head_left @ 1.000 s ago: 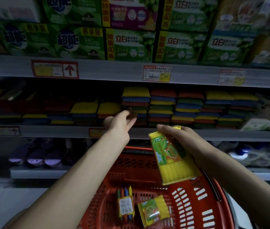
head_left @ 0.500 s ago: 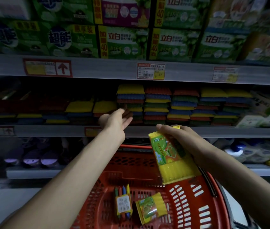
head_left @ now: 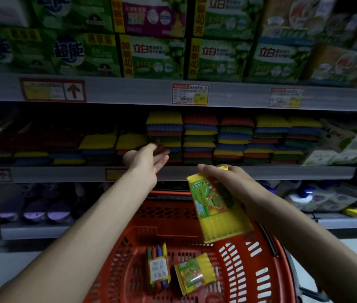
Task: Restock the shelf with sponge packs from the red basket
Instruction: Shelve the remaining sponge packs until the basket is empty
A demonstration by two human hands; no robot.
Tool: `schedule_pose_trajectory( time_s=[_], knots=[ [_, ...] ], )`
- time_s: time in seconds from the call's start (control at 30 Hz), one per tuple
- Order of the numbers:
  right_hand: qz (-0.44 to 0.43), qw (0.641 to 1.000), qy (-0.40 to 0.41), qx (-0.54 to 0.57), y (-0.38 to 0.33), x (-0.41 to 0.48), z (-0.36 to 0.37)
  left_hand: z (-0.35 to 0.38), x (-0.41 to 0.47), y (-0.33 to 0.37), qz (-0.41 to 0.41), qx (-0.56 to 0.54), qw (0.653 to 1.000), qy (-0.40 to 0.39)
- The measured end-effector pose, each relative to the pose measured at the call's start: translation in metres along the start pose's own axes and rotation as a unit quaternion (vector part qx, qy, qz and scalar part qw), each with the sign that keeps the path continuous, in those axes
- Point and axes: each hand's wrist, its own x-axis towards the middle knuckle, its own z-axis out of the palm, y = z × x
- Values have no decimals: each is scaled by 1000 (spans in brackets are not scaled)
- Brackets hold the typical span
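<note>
The shelf [head_left: 260, 171] fills most of my view, its grey front rail running across just beyond my hands. The level above carries green and purple boxes [head_left: 155, 57] standing side by side. On the shelf itself, stacks of sponges [head_left: 199, 138] in yellow, blue, red and green lie flat, taller in the middle and right, lower towards the dim left.

Below me sits the red basket [head_left: 164, 213], close against the shelving.

My right hand [head_left: 223, 180] grips a yellow sponge pack [head_left: 219, 215] by its top end, fingers curled over the green label, so that the pack hangs tilted above the basket and in front of the shelf rail. My left hand [head_left: 149, 158] reaches out to the foot of the sponge stacks, fingers straight and together, holding nothing; the fingertips are in shadow and I cannot tell whether they touch the sponges.

On the basket floor lie a second yellow pack [head_left: 195, 273] and, just beside it, a multicoloured pack [head_left: 158, 267] with a white label.
</note>
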Motion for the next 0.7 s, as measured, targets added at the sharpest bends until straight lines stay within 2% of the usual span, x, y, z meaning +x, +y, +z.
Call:
schedule_pose_trajectory(
  time_s=[0.2,0.37,0.6,0.63,0.7],
  knots=[
    [-6,1000,6,2,0,-1,0,-7,-9,-1,-7,12,1000,-20],
    [-15,1000,5,6,-6,-7,7,-26,-37,-4,-7,104,990,-93],
    [-128,991,22,28,-12,-33,19,-57,-66,-11,-17,289,931,-221],
    [-137,990,28,31,-10,-35,21,-52,-64,-11,-32,294,930,-218],
    [-145,987,47,43,-6,-39,26,-57,-74,-13,-45,248,926,-282]
  ],
)
